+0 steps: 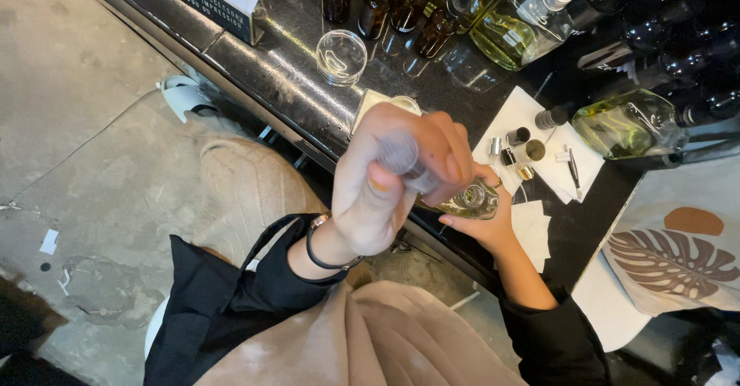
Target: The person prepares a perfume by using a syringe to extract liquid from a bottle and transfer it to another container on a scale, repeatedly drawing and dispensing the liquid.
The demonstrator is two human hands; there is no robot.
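Seen from above at the edge of a dark, glossy counter (254, 62), a small clear glass bottle (472, 199) of pale yellow liquid is held just over the counter's near edge, in front of the person's body. The right hand (486, 220) is wrapped around the bottle from below, its fingers closed on the glass. The left hand (389, 182) is raised closer to the camera, closed around a blurred, clear cylindrical object (401, 155) pinched between thumb and fingers and angled down toward the bottle's open neck; what that object is cannot be told. A dark band (320, 255) is worn on the left wrist, and black sleeves (231, 301) cover both arms. Behind the hands, a white paper sheet (532, 135) on the counter carries several small caps and sprayer parts (524, 151) in black, silver and gold. An empty round glass dish (341, 56) stands farther back, near a row of brown glass bottles (397, 4). Two larger clear bottles of yellow-green liquid (520, 27) lie tilted at the back right. A cloth with a brown leaf print (671, 255) is seen at the right, beside the counter. Bare concrete floor (85, 124) fills the left side.
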